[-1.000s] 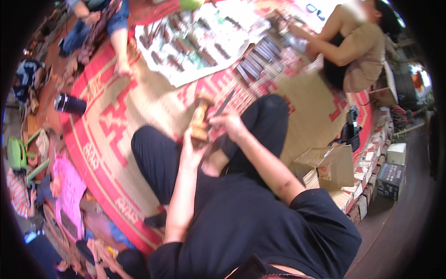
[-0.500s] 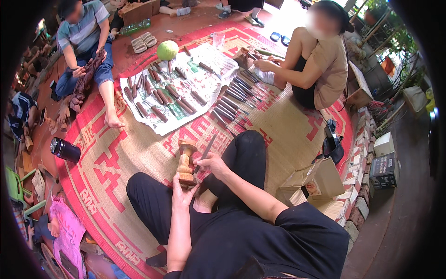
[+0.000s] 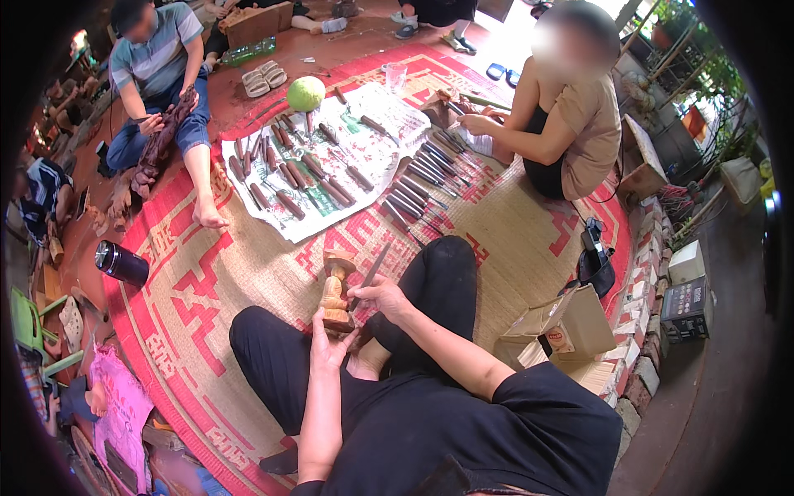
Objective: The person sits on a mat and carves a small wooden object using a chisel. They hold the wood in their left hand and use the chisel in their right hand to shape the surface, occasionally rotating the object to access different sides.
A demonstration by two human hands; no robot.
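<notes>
Above my crossed legs, a small carved wooden figure [image 3: 334,291] stands tilted, its flared end pointing away from me. My left hand [image 3: 329,345] is closed around its near end, the fingers partly hidden beneath it. In my right hand [image 3: 383,298] is a long, flat, dark file [image 3: 380,263], its tip slanting up and away. The file lies close along the right side of the carving; whether it touches the wood I cannot tell. Beyond my hands, several wooden-handled chisels [image 3: 338,192] lie on a white printed sheet [image 3: 302,230], with more dark-handled chisels [image 3: 403,198] beside it.
A red and tan woven mat [image 3: 203,322] lies under me. An open cardboard box [image 3: 571,331] stands at my right by a low brick edging [image 3: 638,343]. At left is a black flask [image 3: 121,263]. Two people sit across, one holding a dark carving [image 3: 157,157]; a green round fruit [image 3: 306,94] lies between.
The whole view has shifted slightly. My hands, the carving and the file keep nearly the same position relative to one another.
</notes>
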